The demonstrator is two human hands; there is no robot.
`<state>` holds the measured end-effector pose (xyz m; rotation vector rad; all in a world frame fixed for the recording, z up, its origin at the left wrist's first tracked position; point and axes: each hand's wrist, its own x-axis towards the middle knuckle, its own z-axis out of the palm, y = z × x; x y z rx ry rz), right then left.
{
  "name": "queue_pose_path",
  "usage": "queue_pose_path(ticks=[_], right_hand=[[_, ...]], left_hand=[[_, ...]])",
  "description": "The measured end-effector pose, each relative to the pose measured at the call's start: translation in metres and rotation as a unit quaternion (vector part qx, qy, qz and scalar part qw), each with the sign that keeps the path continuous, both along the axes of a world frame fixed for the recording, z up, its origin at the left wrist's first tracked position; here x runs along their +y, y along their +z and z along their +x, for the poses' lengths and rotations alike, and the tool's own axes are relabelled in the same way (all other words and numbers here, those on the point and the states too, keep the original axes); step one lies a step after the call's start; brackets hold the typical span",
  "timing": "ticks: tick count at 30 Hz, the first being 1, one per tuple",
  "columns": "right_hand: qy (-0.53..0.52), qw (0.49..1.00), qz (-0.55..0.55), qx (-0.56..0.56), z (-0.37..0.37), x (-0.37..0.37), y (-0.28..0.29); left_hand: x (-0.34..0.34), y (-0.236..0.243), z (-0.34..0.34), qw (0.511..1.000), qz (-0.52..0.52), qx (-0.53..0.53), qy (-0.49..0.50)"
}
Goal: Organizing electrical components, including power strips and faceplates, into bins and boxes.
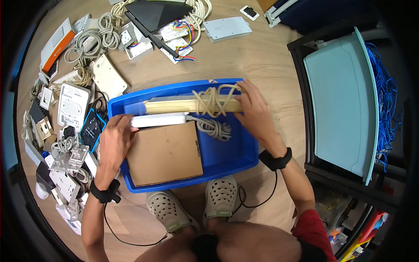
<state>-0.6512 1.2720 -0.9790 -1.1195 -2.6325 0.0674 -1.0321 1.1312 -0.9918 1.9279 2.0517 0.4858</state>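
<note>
A blue plastic bin [231, 171] sits on the floor in front of my feet. Along its far side lies a long cream power strip [170, 106] with its beige cord [212, 102] wound around the right part. My right hand [256, 111] is closed on that strip's right end, by the bin's far right corner. Nearer to me lies a white power strip [159, 119], its grey cord [214, 129] coiled at its right. My left hand [114, 142] pinches its left end at the bin's left wall. A flat brown cardboard box [166, 153] fills the bin's left part.
Left of the bin spread white sockets, adapters, a white router-like device [73, 105] and coiled cables [94, 41]. Beyond it lie a black device [157, 15] and a grey box [227, 28]. A black rack with a pale blue lid [338, 105] and blue cables [383, 109] stands right.
</note>
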Motion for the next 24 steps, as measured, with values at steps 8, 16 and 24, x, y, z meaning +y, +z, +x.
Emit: queue_pose_path(ticks=[8,16,24], right_hand=[[-0.049,0.996,-0.075,0.011,0.018,-0.020,0.007],[0.013,0.995,-0.083,0.060,-0.010,0.002,-0.029],[-0.083,0.993,-0.072,0.042,-0.014,-0.006,-0.034]], left_hand=[[0.010,-0.004,0.002,0.999,-0.015,0.034,0.005],[0.016,-0.012,0.006,0.991,-0.058,0.119,-0.016],[0.019,-0.018,-0.002,0.993,-0.063,0.088,-0.040]])
